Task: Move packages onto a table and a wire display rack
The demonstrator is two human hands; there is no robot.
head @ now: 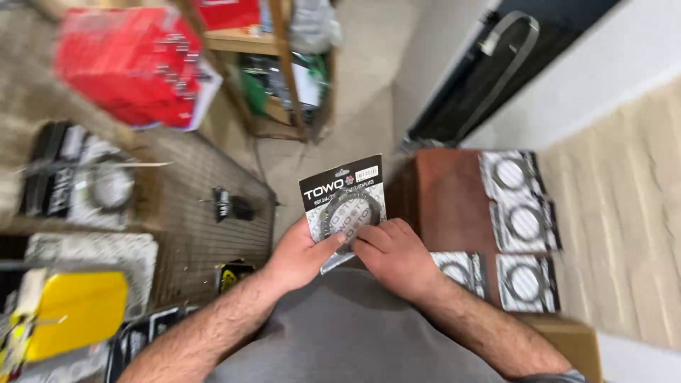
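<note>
Room is a tight storeroom, pale floor (369,64) running up the centre of the frame. Upper centre: wooden shelf unit (280,71) w/ mixed stock. Upper left: blurred red packages (131,64). Left side: slatted display panel (206,206) w/ a small dark item hung on it, plus more carded goods and a yellow part (78,312) at lower left. Right of centre: brown box top (447,206) carrying several flat packs w/ ring-shaped parts (521,220), laid in a loose cluster, some overlapping. Far right: beige woven surface; dark panel at upper right.

Centre of frame, held above the grey shirt: a carded pack (345,206), black header, clear lower part showing a dark ring disc. Long axis runs approx. vertical in the frame, tilted slightly; header end points toward the top, printed face toward the camera.

Left hand (301,255) grips the pack's lower left, thumb laid across the front, fingers curled behind. Right hand (394,255) closes on the lower right edge, fingertips pinching the clear part. Both hands touch at the bottom of the pack.
</note>
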